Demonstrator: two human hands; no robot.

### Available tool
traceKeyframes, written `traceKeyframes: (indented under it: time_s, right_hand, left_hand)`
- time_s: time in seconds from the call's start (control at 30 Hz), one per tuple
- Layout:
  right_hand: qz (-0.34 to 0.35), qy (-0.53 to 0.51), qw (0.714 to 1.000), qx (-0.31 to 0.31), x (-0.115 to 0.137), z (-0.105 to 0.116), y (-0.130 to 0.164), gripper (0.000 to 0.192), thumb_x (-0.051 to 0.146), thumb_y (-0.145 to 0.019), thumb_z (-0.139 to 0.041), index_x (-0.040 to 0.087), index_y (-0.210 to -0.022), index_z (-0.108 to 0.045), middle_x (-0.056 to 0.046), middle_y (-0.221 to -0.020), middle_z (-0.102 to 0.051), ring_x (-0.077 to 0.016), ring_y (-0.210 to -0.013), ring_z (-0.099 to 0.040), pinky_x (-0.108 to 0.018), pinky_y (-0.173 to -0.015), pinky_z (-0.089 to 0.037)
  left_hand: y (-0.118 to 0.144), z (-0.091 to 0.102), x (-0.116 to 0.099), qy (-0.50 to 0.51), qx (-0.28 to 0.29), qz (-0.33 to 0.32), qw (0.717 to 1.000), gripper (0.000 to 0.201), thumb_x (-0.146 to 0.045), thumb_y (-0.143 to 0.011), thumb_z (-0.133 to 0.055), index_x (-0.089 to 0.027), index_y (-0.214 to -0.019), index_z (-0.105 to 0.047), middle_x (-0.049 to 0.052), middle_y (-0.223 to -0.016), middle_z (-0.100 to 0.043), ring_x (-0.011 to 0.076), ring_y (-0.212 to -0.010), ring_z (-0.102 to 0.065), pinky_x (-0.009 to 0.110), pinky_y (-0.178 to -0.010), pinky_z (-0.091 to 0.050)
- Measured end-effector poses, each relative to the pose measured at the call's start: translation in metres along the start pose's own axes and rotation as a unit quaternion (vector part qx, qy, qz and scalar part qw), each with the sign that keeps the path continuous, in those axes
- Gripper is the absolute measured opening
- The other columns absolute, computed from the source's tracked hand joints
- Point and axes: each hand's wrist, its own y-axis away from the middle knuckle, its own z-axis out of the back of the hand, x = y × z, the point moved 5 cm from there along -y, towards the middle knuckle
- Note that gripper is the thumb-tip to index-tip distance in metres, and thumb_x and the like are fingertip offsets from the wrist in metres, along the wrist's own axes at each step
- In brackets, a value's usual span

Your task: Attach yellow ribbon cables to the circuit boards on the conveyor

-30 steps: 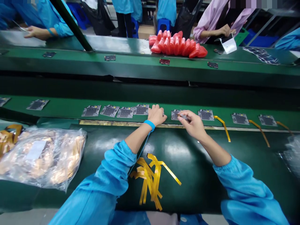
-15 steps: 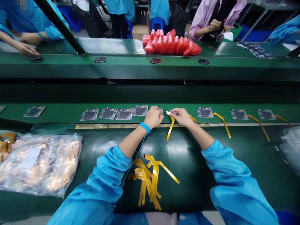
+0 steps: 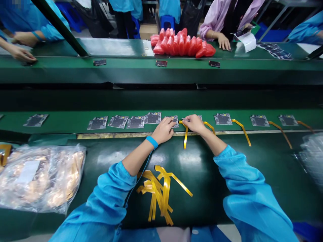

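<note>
Head, both hands [image 3: 163,130], perhaps eleven nearer boards [image 3: 223,119]

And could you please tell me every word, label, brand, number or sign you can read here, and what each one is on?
None can be read.
Pale label on the clear plastic bag: too blurred to tell whether it bears print.
Circuit boards: any markings are too small.
Yellow ribbon cables: no lettering discernible.
White sheet, upper right: any print is too small.
</note>
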Motion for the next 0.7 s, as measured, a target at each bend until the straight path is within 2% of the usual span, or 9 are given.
traceKeyframes:
  time_s: [0.27,0.47,0.7]
  right_hand:
    - [0.049,-0.014,0.999,-0.002,-0.013,0.004,-0.004,0.026,0.034,-0.092,-0.062,0.018,-0.08,-0.079,-0.003,-0.072,-0.073,-0.0182,-0.07,-0.063,-0.026,-0.06,-0.035]
    - [0.05,-0.005,0.999,0.004,-0.02,0.005,-0.004,0.027,0.036,-0.092,-0.062,0.018,-0.079,-0.078,-0.003,-0.071,-0.071,-0.0171,-0.068,-0.059,-0.025,-0.059,-0.034]
    - [0.065,0.01,0.997,0.035,-0.026,0.01,-0.009,0.03,0.037,-0.092,-0.061,0.017,-0.073,-0.073,-0.001,-0.065,-0.065,-0.0155,-0.063,-0.054,-0.027,-0.059,-0.032]
  left_hand:
    - [-0.004,0.0,-0.006,0.005,0.029,0.007,1.0,0.039,-0.009,-0.092,-0.054,-0.017,-0.127,-0.069,0.016,-0.141,-0.061,0.0305,-0.135,-0.054,0.053,-0.118,-0.046]
    - [-0.007,-0.002,-0.009,0.009,0.039,-0.003,0.999,0.035,-0.011,-0.096,-0.053,-0.015,-0.128,-0.068,0.016,-0.142,-0.061,0.029,-0.135,-0.055,0.048,-0.117,-0.047]
    - [-0.011,-0.005,-0.014,0.014,0.045,-0.02,0.999,0.035,-0.013,-0.097,-0.054,-0.014,-0.129,-0.068,0.018,-0.143,-0.061,0.0298,-0.135,-0.055,0.049,-0.116,-0.048]
